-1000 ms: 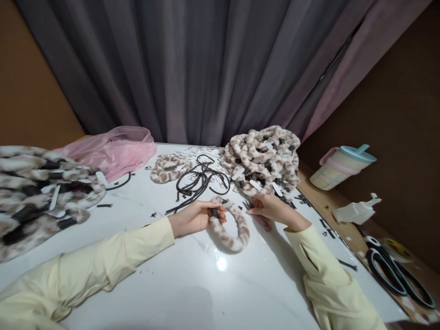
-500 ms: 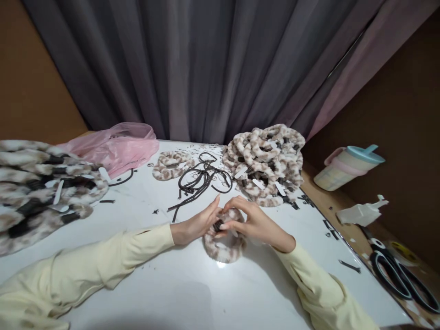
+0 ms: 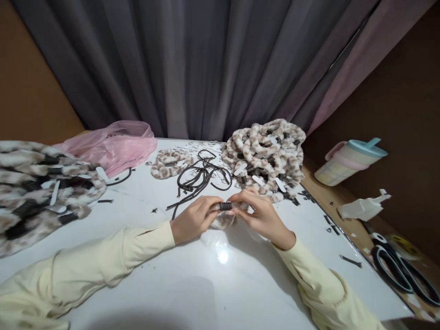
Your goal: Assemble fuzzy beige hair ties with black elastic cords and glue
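Note:
Between my hands is a fluffy brown-and-white ring (image 3: 224,222) with a black cord wrap (image 3: 226,206) around one part of it. My left hand (image 3: 196,215) pinches the ring just left of the wrap. On the other side, the thumb and fingers of my right hand (image 3: 259,213) grip it, close against the wrap's right end. The wrapped part faces up, and the lower part of the ring hangs beneath, partly hidden by my fingers. Loose black cords (image 3: 201,176) lie in a tangle just beyond my hands.
Fluffy rings form a pile (image 3: 266,153) at the back right and another heap (image 3: 44,188) at left. A pink plastic bag (image 3: 120,144), a single fluffy ring (image 3: 165,170), a lidded cup (image 3: 343,165), a white bottle (image 3: 362,207) and scissors (image 3: 395,270) surround the white table (image 3: 165,284).
The ring has been raised and tilted, so its wrapped part now points up between both hands. My left hand has turned from flat fingers to a pinch on the ring.

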`<state>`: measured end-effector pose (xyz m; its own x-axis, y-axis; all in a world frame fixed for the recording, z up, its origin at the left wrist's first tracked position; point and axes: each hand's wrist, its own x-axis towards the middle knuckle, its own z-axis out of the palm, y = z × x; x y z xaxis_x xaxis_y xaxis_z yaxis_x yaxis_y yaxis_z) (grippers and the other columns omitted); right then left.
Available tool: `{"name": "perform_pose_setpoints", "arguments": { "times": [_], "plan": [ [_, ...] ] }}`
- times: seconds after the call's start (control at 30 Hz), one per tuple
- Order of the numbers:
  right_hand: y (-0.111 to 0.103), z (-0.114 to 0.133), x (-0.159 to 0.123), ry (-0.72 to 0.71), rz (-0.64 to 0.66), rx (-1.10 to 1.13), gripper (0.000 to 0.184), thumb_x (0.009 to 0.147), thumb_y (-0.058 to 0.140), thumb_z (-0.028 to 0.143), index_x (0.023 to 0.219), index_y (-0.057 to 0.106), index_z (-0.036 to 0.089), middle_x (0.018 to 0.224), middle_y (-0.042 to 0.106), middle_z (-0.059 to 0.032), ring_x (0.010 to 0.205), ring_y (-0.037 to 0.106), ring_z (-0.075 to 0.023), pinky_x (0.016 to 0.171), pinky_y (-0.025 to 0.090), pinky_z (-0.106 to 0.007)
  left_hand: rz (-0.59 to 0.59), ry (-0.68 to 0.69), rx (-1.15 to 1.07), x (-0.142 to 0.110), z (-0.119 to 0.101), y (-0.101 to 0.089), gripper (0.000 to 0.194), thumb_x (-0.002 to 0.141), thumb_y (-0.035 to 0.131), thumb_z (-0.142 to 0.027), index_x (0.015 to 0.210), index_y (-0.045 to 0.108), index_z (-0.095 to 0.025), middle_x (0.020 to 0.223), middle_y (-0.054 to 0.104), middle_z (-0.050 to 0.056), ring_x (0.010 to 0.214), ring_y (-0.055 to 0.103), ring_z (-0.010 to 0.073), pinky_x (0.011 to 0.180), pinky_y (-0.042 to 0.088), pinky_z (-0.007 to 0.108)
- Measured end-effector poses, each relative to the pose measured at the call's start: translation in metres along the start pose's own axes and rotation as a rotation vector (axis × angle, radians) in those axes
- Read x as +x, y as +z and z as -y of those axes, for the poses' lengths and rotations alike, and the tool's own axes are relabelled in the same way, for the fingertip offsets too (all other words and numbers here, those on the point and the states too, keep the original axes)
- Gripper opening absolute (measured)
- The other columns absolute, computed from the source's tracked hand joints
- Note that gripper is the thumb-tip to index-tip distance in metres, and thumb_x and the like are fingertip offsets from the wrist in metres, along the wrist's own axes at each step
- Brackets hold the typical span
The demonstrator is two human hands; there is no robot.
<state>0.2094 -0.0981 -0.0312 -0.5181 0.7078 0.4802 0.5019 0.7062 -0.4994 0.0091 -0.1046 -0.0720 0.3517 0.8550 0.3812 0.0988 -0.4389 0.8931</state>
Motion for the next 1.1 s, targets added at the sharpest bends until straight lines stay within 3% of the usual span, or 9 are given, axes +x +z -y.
{"name": "perform_pose_setpoints", "arguments": {
  "times": [0.13, 0.3, 0.4, 0.53, 0.67, 0.8, 0.97, 1.1],
  "plan": [
    [0.002, 0.002, -0.002, 0.016, -0.035, 0.047, 0.01, 0.082, 0.062, 0.024, 0.088, 0.061, 0.016, 0.077, 0.064, -0.0035, 0.073, 0.053, -0.0167, 0.069, 0.039, -0.029, 0.042, 0.148, 0.191, 0.004, 0.006, -0.007, 0.018, 0.077, 0.06, -0.013, 0.093, 0.066, -0.016, 0.097, 0.067, 0.014, 0.09, 0.058, 0.0222, 0.088, 0.04, 0.035],
    [0.007, -0.001, -0.003, 0.037, -0.055, 0.096, 0.009, 0.079, 0.066, 0.022, 0.085, 0.062, 0.018, 0.075, 0.064, -0.0026, 0.073, 0.053, -0.0167, 0.067, 0.039, -0.028, 0.0, 0.695, 0.521, 0.007, 0.017, -0.009, 0.022, 0.082, 0.05, -0.006, 0.102, 0.058, -0.012, 0.084, 0.067, 0.011, 0.074, 0.059, 0.0182, 0.068, 0.047, 0.033],
    [0.012, -0.004, -0.004, 0.067, -0.058, 0.137, 0.006, 0.079, 0.066, 0.02, 0.082, 0.061, 0.018, 0.074, 0.063, -0.0022, 0.074, 0.053, -0.0167, 0.066, 0.04, -0.027, -0.003, 0.763, 0.582, 0.006, 0.02, -0.006, 0.022, 0.083, 0.045, -0.003, 0.102, 0.054, -0.011, 0.08, 0.065, 0.01, 0.072, 0.058, 0.0164, 0.065, 0.049, 0.029],
    [0.019, -0.007, -0.006, 0.066, -0.058, 0.153, 0.002, 0.081, 0.062, 0.017, 0.081, 0.06, 0.017, 0.074, 0.061, -0.0029, 0.073, 0.052, -0.017, 0.068, 0.039, -0.029, 0.022, 0.508, 0.433, 0.003, 0.018, -0.001, 0.015, 0.086, 0.043, -0.008, 0.089, 0.055, -0.014, 0.077, 0.064, 0.007, 0.067, 0.057, 0.0124, 0.063, 0.047, 0.022],
    [0.026, -0.007, -0.007, 0.045, -0.101, 0.11, 0.004, 0.082, 0.057, 0.014, 0.079, 0.059, 0.016, 0.072, 0.059, -0.0042, 0.073, 0.049, -0.018, 0.068, 0.037, -0.031, 0.015, 0.098, 0.2, 0.0, 0.009, 0.005, 0.009, 0.082, 0.051, -0.018, 0.075, 0.056, -0.014, 0.062, 0.058, -0.001, 0.052, 0.05, 0.0082, 0.05, 0.039, 0.018],
    [0.029, -0.006, -0.008, -0.054, -0.136, 0.053, 0.015, 0.083, 0.046, 0.009, 0.078, 0.057, 0.017, 0.067, 0.056, -0.0029, 0.068, 0.047, -0.017, 0.07, 0.035, -0.033, 0.068, -0.278, -0.123, 0.003, -0.001, 0.006, 0.02, 0.074, 0.063, -0.03, 0.068, 0.054, -0.014, 0.046, 0.047, -0.007, 0.041, 0.04, 0.0058, 0.042, 0.031, 0.017],
    [0.035, -0.013, -0.01, 0.018, -0.063, 0.017, 0.012, 0.084, 0.046, 0.015, 0.078, 0.055, 0.018, 0.067, 0.055, -0.0028, 0.07, 0.048, -0.0177, 0.074, 0.035, -0.035, 0.161, -0.436, -0.282, 0.014, 0.001, 0.001, 0.028, 0.068, 0.07, -0.036, 0.069, 0.053, -0.013, 0.045, 0.049, -0.006, 0.04, 0.041, 0.006, 0.044, 0.032, 0.018],
    [0.038, -0.02, -0.003, 0.121, -0.07, 0.029, 0.009, 0.085, 0.049, 0.022, 0.091, 0.054, 0.017, 0.083, 0.06, -0.0062, 0.077, 0.054, -0.0183, 0.072, 0.04, -0.034, 0.224, -0.477, -0.226, 0.024, 0.007, -0.002, 0.031, 0.068, 0.068, -0.034, 0.085, 0.052, -0.015, 0.055, 0.054, -0.005, 0.048, 0.047, 0.0083, 0.049, 0.035, 0.018]
  ]
}}
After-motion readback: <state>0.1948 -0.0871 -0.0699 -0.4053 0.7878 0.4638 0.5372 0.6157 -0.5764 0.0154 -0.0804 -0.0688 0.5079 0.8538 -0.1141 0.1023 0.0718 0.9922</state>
